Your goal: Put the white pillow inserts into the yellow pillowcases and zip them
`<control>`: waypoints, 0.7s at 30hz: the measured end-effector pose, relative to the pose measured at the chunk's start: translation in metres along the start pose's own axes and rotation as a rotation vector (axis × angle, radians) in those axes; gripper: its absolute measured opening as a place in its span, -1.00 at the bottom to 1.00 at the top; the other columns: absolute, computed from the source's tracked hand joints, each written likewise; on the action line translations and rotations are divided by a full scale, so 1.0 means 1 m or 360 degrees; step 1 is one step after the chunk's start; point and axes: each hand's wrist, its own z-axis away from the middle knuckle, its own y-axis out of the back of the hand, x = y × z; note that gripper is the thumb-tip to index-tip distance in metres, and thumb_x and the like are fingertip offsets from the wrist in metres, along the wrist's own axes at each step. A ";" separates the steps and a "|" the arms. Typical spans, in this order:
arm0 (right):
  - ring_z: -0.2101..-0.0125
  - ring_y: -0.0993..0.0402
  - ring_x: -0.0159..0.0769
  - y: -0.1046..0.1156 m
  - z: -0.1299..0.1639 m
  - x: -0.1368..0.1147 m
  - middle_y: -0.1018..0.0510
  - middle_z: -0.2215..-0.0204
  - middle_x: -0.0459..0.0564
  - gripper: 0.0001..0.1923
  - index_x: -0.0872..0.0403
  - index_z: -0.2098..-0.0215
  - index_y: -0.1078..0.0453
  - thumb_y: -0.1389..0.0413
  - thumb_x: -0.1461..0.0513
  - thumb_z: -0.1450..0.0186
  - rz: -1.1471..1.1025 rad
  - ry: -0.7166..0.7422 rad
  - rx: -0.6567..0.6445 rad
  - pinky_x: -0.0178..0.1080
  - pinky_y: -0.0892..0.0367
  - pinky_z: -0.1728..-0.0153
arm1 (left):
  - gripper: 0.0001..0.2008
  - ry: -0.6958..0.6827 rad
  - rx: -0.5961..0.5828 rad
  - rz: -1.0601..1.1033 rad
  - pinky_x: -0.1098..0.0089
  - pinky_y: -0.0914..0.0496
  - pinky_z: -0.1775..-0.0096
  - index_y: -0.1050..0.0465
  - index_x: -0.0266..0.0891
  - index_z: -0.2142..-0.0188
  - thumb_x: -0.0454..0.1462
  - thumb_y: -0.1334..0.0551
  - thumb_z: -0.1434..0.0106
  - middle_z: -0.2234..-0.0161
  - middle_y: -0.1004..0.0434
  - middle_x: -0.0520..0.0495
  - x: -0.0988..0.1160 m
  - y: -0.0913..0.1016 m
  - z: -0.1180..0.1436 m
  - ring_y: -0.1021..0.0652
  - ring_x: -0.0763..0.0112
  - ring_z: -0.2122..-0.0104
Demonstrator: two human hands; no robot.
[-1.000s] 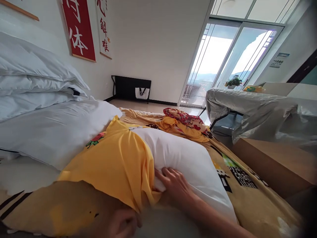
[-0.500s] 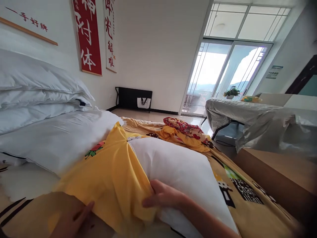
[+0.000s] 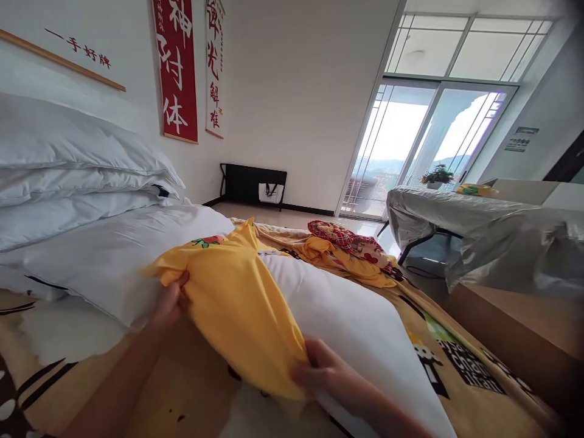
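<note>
A yellow pillowcase (image 3: 237, 298) with a printed red and green figure is partly over the left end of a white pillow (image 3: 347, 316). The pillow's right part lies bare on the patterned bedding. My left hand (image 3: 171, 301) grips the bunched left side of the pillowcase, its fingers partly hidden by the cloth. My right hand (image 3: 319, 368) pinches the pillowcase's near right edge, close against the pillow, and is a little blurred.
White pillows (image 3: 82, 158) are stacked at the left. Folded red plaid and yellow cloths (image 3: 349, 246) lie at the bed's far side. On the right stand a cardboard box (image 3: 511, 322) and a table (image 3: 438, 201) under plastic sheeting. Tan printed bedding (image 3: 182, 395) spreads beneath everything.
My left hand has moved up and forward from the lower left and now holds the pillowcase's left side, lifting it. My right hand keeps its pinch, slightly further right. The view has shifted slightly.
</note>
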 end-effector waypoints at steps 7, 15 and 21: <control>0.02 -0.39 -0.15 0.009 0.006 -0.008 -0.51 0.07 0.00 -0.48 0.06 0.00 -0.40 -0.22 0.20 -0.04 -0.0387 0.0045 0.0063 -0.15 -0.24 -0.05 | -0.72 0.0072 0.0007 0.0006 0.51 -0.49 0.34 -0.45 -0.27 0.07 -0.43 -0.21 -0.21 0.30 -0.58 -0.02 0.000 -0.001 -0.033 -0.55 0.49 0.43; 0.13 -0.46 -0.14 0.035 0.005 -0.036 -0.54 0.10 0.04 -0.38 -0.10 -0.26 -0.12 -0.07 0.03 -0.26 0.0970 0.0271 0.0193 -0.02 -0.28 0.01 | -0.60 0.0527 -0.0335 -0.0312 0.13 -0.52 0.23 -0.39 -0.09 -0.02 -0.07 -0.21 -0.21 0.04 -0.52 -0.13 -0.058 0.051 0.055 -0.57 0.10 0.14; -0.05 -0.34 0.03 0.152 -0.075 -0.065 -0.42 -0.07 0.21 -0.46 0.11 -0.19 -0.24 0.07 0.03 -0.33 0.2009 0.0248 0.0972 0.02 -0.17 -0.05 | -0.38 0.0711 -0.1276 -0.0887 0.12 -0.42 0.08 -0.41 -0.25 0.02 0.15 -0.20 -0.10 0.06 -0.51 -0.29 -0.126 0.042 0.116 -0.53 0.01 0.10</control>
